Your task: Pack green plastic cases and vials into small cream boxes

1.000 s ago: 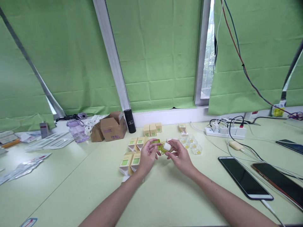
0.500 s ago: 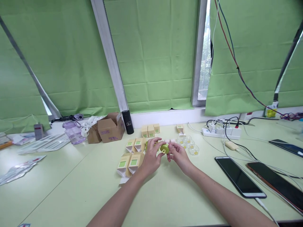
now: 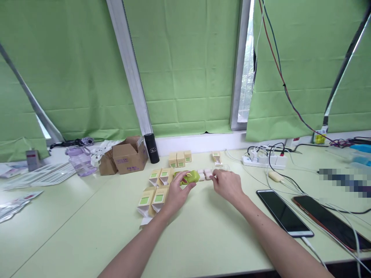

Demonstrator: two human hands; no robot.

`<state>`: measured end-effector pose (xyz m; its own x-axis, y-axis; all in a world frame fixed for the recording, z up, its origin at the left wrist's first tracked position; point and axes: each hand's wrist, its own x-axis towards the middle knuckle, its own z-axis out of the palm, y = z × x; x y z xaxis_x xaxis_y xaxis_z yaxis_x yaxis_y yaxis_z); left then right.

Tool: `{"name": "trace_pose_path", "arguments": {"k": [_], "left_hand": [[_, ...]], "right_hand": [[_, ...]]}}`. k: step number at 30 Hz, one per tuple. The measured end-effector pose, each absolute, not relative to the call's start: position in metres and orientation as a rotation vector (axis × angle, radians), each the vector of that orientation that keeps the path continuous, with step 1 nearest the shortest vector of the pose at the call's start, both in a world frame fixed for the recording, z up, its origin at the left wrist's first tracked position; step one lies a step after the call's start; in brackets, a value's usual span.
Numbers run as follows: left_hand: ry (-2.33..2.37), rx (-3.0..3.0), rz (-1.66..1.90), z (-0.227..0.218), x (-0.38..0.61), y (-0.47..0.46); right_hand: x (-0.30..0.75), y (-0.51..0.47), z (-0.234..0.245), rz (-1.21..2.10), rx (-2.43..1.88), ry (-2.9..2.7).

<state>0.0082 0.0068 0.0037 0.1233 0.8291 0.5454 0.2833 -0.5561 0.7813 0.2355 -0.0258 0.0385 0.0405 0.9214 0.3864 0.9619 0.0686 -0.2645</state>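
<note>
Pinching a green case (image 3: 192, 176) between thumb and fingers, the left hand (image 3: 176, 195) was just beside the boxes (image 3: 145, 200). The right hand (image 3: 228, 185), fingertips drawn together, was just beside the white pieces (image 3: 206, 173); whether it gripped anything could not be told. Tabletop (image 3: 205, 235) ran from between the hands to the near edge, a phone (image 3: 282, 211) bounding it at right.

Rounded green case (image 3: 193, 176), perhaps closed, held near two whitish pieces (image 3: 201, 175)
</note>
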Motion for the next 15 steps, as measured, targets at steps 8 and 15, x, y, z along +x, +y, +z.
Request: {"name": "trace_pose_path", "arguments": {"k": [8, 15], "left_hand": [[1.07, 1.672, 1.513, -0.005, 0.006, 0.019], [1.014, 1.666, 1.569, -0.005, 0.003, 0.021]], "right_hand": [[0.269, -0.018, 0.039, -0.14, -2.223, -2.045], [0.243, -0.025, 0.034, -0.139, -2.154, -2.13]]}}
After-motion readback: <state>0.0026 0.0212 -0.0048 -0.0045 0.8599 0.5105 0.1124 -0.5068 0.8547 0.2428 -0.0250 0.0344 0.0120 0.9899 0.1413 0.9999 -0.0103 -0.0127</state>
